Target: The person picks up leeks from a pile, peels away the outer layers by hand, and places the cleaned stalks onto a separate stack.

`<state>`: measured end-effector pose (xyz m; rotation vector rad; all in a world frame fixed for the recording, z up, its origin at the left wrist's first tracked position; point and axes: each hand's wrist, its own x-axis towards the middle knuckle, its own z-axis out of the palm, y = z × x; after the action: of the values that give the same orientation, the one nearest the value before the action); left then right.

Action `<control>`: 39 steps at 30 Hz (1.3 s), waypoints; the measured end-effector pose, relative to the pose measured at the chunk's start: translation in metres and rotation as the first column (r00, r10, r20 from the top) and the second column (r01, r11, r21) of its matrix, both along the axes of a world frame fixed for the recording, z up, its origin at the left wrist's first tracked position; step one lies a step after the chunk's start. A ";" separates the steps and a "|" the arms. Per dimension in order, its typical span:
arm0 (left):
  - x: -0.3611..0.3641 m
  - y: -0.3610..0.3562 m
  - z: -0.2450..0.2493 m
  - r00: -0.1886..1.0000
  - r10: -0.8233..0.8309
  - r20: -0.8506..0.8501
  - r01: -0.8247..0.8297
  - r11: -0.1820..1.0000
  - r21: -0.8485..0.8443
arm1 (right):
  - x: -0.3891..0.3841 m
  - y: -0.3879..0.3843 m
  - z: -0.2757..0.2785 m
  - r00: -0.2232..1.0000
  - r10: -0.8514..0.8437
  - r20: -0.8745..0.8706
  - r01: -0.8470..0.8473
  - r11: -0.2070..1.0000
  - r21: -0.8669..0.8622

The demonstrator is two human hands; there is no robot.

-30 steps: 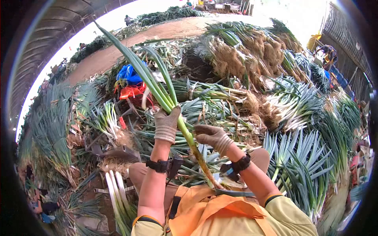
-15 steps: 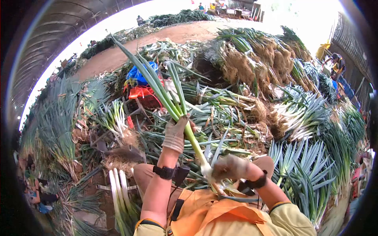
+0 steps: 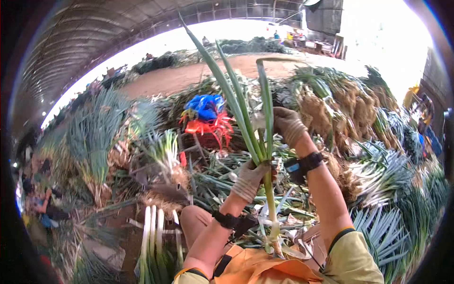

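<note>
A long green onion [image 3: 269, 194] stands nearly upright in front of me, its pale root end low by my orange apron [image 3: 265, 267] and its leaves fanning upward. My left hand [image 3: 249, 181], in a light knitted glove, is wrapped round the stalk just below where the leaves part. Higher up, my gloved right hand [image 3: 289, 127] is closed at the rightmost leaf, whose top bends sharply to the right. Its fingertips are partly hidden behind that leaf. Trimmed green onions with white stalks [image 3: 152, 232] lie at my left knee.
Loose leaves and stalks [image 3: 222, 182] cover the ground ahead. Blue plastic [image 3: 205, 107] and red ties [image 3: 208, 125] lie beyond. Rooty onion heaps [image 3: 321, 113] rise at the right, white-stalked onions [image 3: 378, 180] nearer. A person [image 3: 423, 113] is at the far right.
My right hand has risen from the onion's root end to its leaves. My left hand still grips the stalk, now more upright and further right in view. The head view has tilted up.
</note>
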<state>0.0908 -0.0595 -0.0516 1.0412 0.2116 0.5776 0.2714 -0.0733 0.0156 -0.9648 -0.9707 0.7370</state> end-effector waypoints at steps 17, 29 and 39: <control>-0.021 0.044 -0.048 0.959 0.224 -0.176 -0.224 0.974 0.020 | -0.098 -0.188 -0.194 0.964 -0.065 -0.258 -0.098 0.816 -0.570; -0.001 0.059 -0.033 0.940 0.338 -0.049 -0.342 0.934 -0.103 | -0.161 -0.126 -0.150 0.349 -0.159 0.924 0.413 0.911 0.001; -0.021 0.182 0.061 0.726 0.682 0.089 -0.687 0.712 0.149 | -0.085 -0.222 -0.416 0.549 0.395 0.737 0.377 0.670 -0.640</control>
<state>0.0698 0.1221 0.0096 1.1106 0.5487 1.3122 0.1861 -0.2956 -0.4006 -2.2305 -1.5567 0.6673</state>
